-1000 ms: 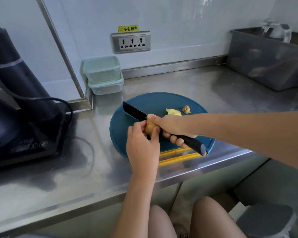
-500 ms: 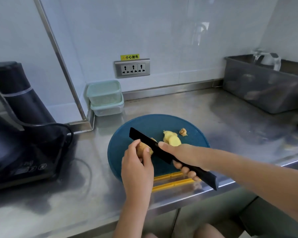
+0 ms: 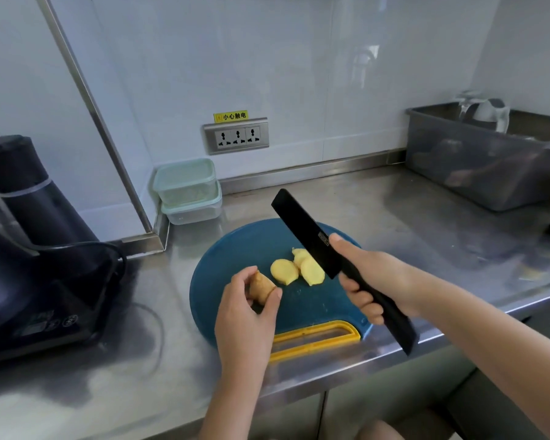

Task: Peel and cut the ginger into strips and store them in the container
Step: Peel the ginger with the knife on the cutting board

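We see our two bare hands over a round, dark blue cutting board [image 3: 235, 249] with a yellow handle slot at its near edge, set on a brushed steel counter [image 3: 394, 211]. What has just changed: half a second ago the black knife [image 3: 302, 233] lay low across the ginger between our hands; now our right hand [image 3: 372, 277], closed around the long matte handle, has lifted the flat, rectangular blade up and away, its tip pointing off beyond the hand toward the wall. Our left hand [image 3: 245, 315] pinches the remaining ginger piece [image 3: 261, 285] between thumb and fingertips, a small knobbly stub with tan, rough skin. Between our hands, nearer the right one and partly under the raised blade, lie pale yellow ginger slices [image 3: 285, 272], smooth, moist-looking ovals (at least three, overlapping). We judge that a fresh slice has just come off, so slicing is under way, while strips and storage are not yet done; the stub in our fingers seems still unpeeled. Beyond our left hand, against the wall, stand two stacked containers [image 3: 186, 185], translucent plastic with pale green lids, closed. Left of that hand sits a dark appliance [image 3: 29, 249] with a cord.
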A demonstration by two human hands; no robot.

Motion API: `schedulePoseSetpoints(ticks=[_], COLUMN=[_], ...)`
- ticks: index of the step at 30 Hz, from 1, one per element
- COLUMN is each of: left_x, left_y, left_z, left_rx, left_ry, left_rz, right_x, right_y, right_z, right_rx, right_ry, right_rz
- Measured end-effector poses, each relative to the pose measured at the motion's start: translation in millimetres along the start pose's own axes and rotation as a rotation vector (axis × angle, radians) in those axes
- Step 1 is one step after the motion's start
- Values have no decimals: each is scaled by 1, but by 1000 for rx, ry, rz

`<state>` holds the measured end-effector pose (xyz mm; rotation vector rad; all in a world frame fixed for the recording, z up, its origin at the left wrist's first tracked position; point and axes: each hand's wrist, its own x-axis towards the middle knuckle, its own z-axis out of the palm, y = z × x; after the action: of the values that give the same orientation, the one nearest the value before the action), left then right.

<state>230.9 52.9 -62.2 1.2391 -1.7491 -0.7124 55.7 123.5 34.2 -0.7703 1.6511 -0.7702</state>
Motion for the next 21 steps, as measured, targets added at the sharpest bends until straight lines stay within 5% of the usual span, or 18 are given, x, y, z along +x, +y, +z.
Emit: schedulePoseSetpoints(ticks=[11,21], left_x=[-4,-4], left_y=[0,0], left_z=[-2,-4], left_rx=[-111,-115], left_ry=[32,27], left_rz=[-22,-68], right_x=[-7,-2], right_y=[23,20], right_z=[34,23], right_rx=[-416,-364], right_ry=[117,110], right_rz=[-153,-125])
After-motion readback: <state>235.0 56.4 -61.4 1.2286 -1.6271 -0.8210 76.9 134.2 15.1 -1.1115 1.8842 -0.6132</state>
